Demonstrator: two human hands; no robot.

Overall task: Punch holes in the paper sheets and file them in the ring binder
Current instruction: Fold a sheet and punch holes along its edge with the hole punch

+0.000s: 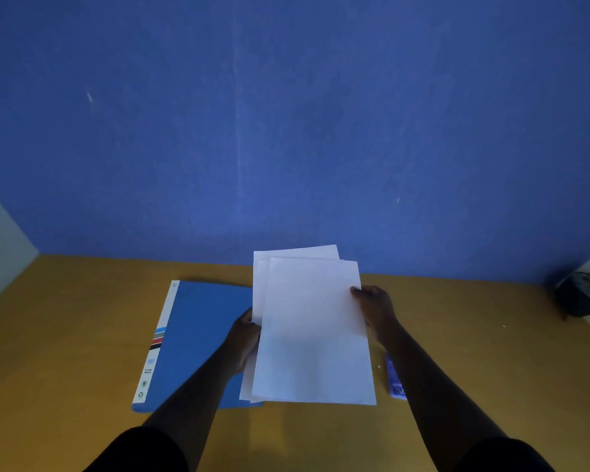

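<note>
A loose stack of white paper sheets (312,328) is held above the wooden table, its sheets fanned slightly out of line. My left hand (246,330) grips the stack's left edge and my right hand (375,310) grips its right edge. A closed blue ring binder (198,335) with a white spine label lies flat on the table to the left, partly under the sheets and my left forearm. A small purple hole punch (395,379) lies on the table to the right, mostly hidden by my right forearm.
The wooden table (82,335) meets a blue wall (286,131) just behind the sheets. A dark round object (581,294) sits at the far right edge. White panels flank the table at both sides.
</note>
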